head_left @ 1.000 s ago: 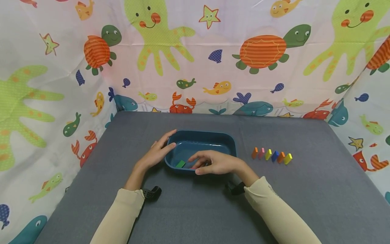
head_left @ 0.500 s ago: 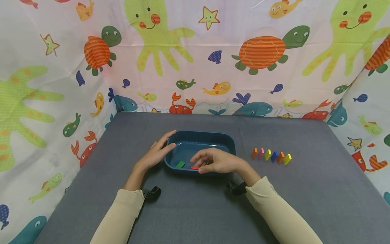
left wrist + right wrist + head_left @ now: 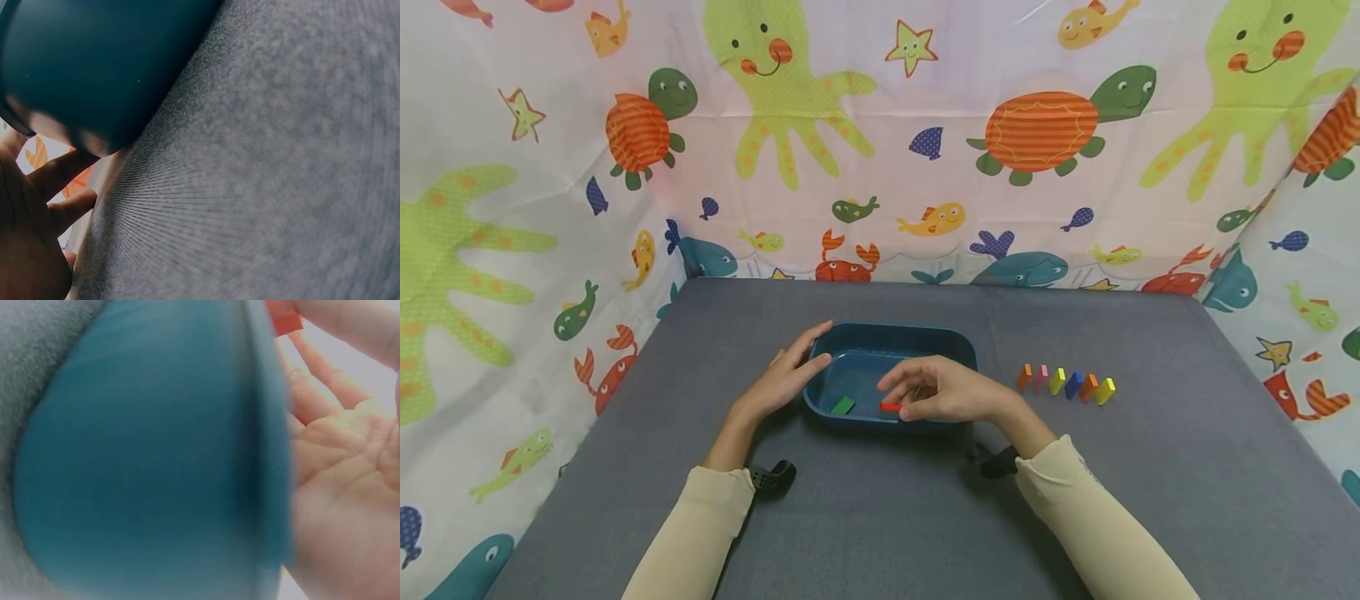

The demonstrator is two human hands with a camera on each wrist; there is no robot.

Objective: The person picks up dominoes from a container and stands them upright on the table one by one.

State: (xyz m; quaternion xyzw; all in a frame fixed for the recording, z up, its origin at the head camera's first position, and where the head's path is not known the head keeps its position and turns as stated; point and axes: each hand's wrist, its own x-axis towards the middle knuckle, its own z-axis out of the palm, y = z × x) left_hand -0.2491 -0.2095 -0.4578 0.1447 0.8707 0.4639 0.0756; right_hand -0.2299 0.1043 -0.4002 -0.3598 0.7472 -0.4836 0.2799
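A dark blue tray (image 3: pixel 895 329) with raised walls stands on the table. My left hand (image 3: pixel 784 375) rests at its left end, thumb over the rim and fingers fairly straight along the outer wall, which the left wrist view (image 3: pixel 34 219) shows from low down. Over the tray's front right part, my right hand (image 3: pixel 951 390) pinches a red domino (image 3: pixel 891 407) between thumb and fingers. In the right wrist view the red domino (image 3: pixel 285 317) shows at the fingertips, just above the rim. A green domino (image 3: pixel 843 406) lies flat inside the tray, near its front left corner.
To the right of the tray, several dominoes (image 3: pixel 1074 385) in orange, pink, yellow and blue stand upright in a spaced row on the grey tabletop (image 3: pixel 880 517). A printed sea-animal curtain (image 3: pixel 880 125) borders the table at the back and sides.
My right hand has risen slightly and shifted right, bringing the red domino up from the tray floor with it. My left hand has kept its place on the rim.
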